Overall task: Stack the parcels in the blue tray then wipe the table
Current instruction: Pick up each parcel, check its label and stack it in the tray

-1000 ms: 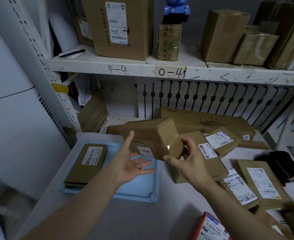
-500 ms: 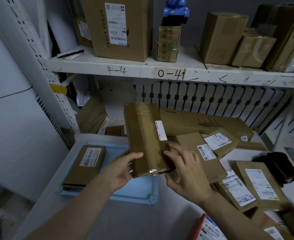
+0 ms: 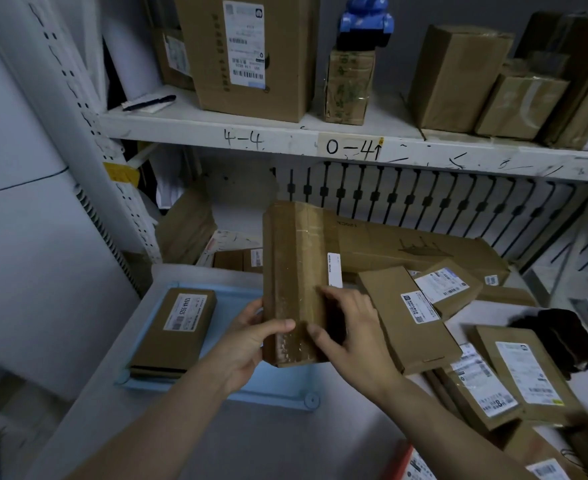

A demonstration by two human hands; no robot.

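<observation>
Landmark: blue tray (image 3: pixel 237 303), pale blue plastic, shallow, with rounded corners, lying flat on the grey tabletop (image 3: pixel 251 441).
Object in hand: held parcel (image 3: pixel 296 282), a long rectangular carton of brown corrugated card. Glossy clear tape runs lengthwise over its seam and is wrinkled at the lower end. A narrow white label strip sits on its right face.
Position: the held parcel is raised over the right half of the blue tray. It stands nearly on end, with its top leaning away from the camera.
Left hand: left hand (image 3: pixel 251 336) grips the carton's lower left edge, thumb curled across the front, fingers behind it and out of sight.
Right hand: right hand (image 3: pixel 348 327) clasps the lower right side, fingers spread along the side face, thumb at the front edge.
In tray: boxed parcel (image 3: pixel 174 330), a flat brown carton with crisp edges and a white printed label facing up. It lies along the left side of the blue tray.
Right of tray: flat mailer (image 3: pixel 406 317) of smooth brown card, tilted, with its label facing up. More labelled parcels (image 3: pixel 524 372) overlap loosely further right.
Far right of tray: dark cloth (image 3: pixel 559 341), fuzzy and crumpled, among those parcels.
Behind tray: long carton (image 3: pixel 424 244), lying flat.
Above tray: white shelf (image 3: pixel 216 123), scuffed, with handwritten marks on its front lip, carrying taped brown boxes.
</observation>
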